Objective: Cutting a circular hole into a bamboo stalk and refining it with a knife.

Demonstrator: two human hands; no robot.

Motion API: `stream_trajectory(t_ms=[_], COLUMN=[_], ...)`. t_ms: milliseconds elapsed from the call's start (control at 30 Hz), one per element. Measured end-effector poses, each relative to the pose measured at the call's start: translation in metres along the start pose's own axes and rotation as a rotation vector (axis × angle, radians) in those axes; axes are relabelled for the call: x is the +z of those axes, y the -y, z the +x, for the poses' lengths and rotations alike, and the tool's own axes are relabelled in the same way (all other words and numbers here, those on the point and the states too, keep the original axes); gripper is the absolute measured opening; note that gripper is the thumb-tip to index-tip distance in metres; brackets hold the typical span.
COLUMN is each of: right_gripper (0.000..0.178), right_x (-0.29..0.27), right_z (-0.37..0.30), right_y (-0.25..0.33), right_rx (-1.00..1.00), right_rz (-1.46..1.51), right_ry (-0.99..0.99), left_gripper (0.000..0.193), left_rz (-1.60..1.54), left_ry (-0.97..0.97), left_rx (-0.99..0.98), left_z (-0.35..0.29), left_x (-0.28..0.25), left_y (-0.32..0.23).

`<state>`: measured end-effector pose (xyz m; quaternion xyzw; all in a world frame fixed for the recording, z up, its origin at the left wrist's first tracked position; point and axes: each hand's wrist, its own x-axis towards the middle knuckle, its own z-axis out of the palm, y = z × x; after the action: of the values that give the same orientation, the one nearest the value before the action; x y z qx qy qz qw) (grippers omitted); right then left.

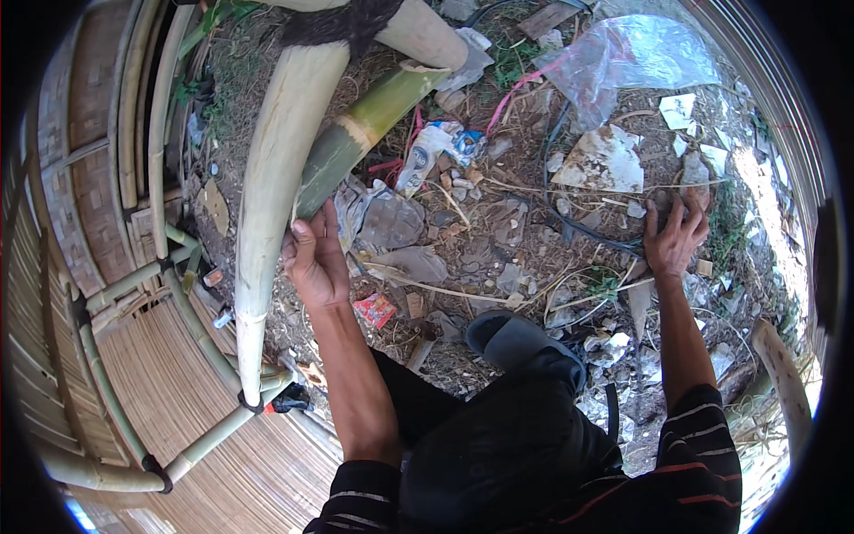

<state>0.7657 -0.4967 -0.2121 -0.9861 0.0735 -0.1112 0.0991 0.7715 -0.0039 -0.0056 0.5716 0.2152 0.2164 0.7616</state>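
Observation:
My left hand (318, 258) is closed round the lower end of a green bamboo piece (356, 133). The piece slants up and right, its split upper end resting by a pale bamboo pole (418, 36). Another thick pale pole (285, 160) stands just left of it, close to my fingers. Dark fibre lashing (342, 28) binds the poles at the top. On the right, my right hand (676, 236) reaches down to the ground with its fingers apart. Its fingertips are at the near end of a grey-brown stone (695, 171); how firmly they touch it is hard to see.
A bamboo frame with a slatted platform (213, 365) fills the left side. Broken pale slabs (605, 160), a clear plastic sheet (640, 62), a dark cable (587, 230) and wrappers litter the ground. My sandalled foot (525, 343) is between my arms. A log (783, 383) lies at right.

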Motion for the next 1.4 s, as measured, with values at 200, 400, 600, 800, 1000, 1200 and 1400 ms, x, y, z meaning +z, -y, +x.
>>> stream_trajectory(t_ms=[200, 400, 600, 800, 1000, 1200, 1400], right_gripper=[0.048, 0.047, 0.047, 0.045, 0.045, 0.045, 0.046], right_x=[0.003, 0.004, 0.001, 0.009, 0.013, 0.013, 0.017], right_z=[-0.001, 0.002, 0.004, -0.002, -0.002, 0.001, 0.000], right_y=[0.002, -0.001, 0.002, -0.002, -0.002, -0.005, -0.011], right_rx=[0.002, -0.015, -0.003, -0.107, -0.118, -0.118, -0.092], right_rz=[-0.044, -0.035, -0.028, -0.072, -0.107, -0.091, -0.069], right_ry=[-0.004, -0.025, 0.018, -0.069, -0.063, -0.051, -0.032], left_gripper=[0.055, 0.055, 0.058, 0.057, 0.057, 0.052, 0.056], left_rz=[-0.139, -0.175, -0.228, -0.231, -0.114, -0.140, -0.331], left_ry=[-0.017, -0.005, -0.068, -0.107, -0.108, -0.075, -0.108], left_rx=[0.014, -0.019, -0.001, 0.049, 0.044, 0.043, 0.094], left_z=[0.000, -0.001, -0.003, -0.006, -0.002, -0.004, -0.005], left_x=[-0.005, -0.008, -0.001, 0.005, 0.001, 0.001, 0.030], left_y=[0.010, 0.011, 0.015, 0.019, 0.014, 0.021, 0.049])
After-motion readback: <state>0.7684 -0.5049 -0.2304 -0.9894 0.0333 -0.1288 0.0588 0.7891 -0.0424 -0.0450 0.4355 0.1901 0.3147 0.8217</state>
